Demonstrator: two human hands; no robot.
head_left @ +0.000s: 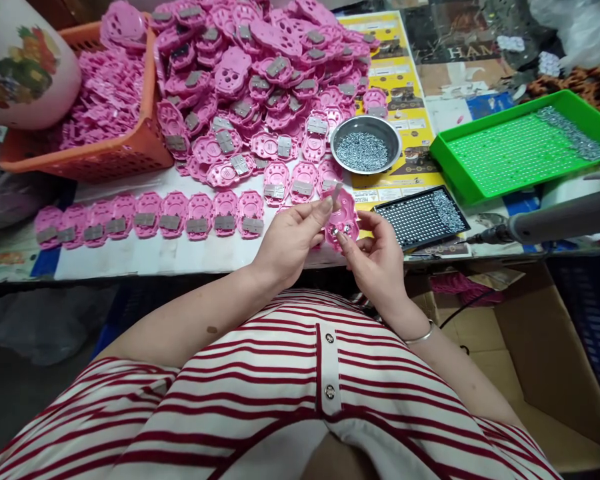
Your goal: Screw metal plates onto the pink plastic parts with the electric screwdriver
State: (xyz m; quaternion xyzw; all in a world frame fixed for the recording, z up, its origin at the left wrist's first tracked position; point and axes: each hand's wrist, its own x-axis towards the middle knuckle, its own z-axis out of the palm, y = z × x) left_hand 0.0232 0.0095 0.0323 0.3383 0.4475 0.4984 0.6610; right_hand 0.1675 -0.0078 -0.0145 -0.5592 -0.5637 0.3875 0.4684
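Note:
A pink plastic casing half (344, 212) is held just past the table's front edge, with small shiny metal parts in its lower end. My right hand (380, 261) grips its right side, the thumb pressing near those parts. Between the thumb and fingers of my left hand (291, 235) is a small greyish flat strip (337, 194), held over the casing's upper end. To the left runs a row of similar pink casings (199, 212), each with a grey metal plate. A few more casings (304, 181) lie just behind my hands.
A steel bowl of small screws (365, 150) stands behind my right hand. Beyond it are a black perforated tray (410, 223), a green tray (510, 157) and a power screwdriver (555, 220). A casing heap (260, 73) and an orange basket (150, 120) fill the back left.

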